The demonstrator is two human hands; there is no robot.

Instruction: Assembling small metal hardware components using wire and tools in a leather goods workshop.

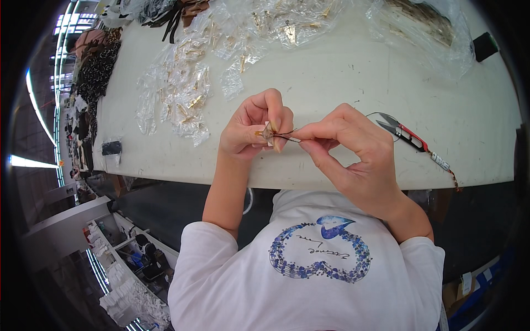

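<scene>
My left hand (251, 129) pinches a small gold-coloured metal fitting (264, 133) between thumb and fingers, just above the near edge of the white table (353, 83). My right hand (348, 146) pinches a thin dark thread or cord (288, 135) that runs into the fitting. The two hands almost touch at their fingertips. Most of the fitting is hidden behind my left fingers.
Red-handled thread snips (406, 132) lie on the table to the right of my right hand. Several clear plastic bags with gold fittings (185, 91) are spread at the far left. A bigger clear bag (425, 27) sits at the far right. A small dark object (111, 147) lies at the left edge.
</scene>
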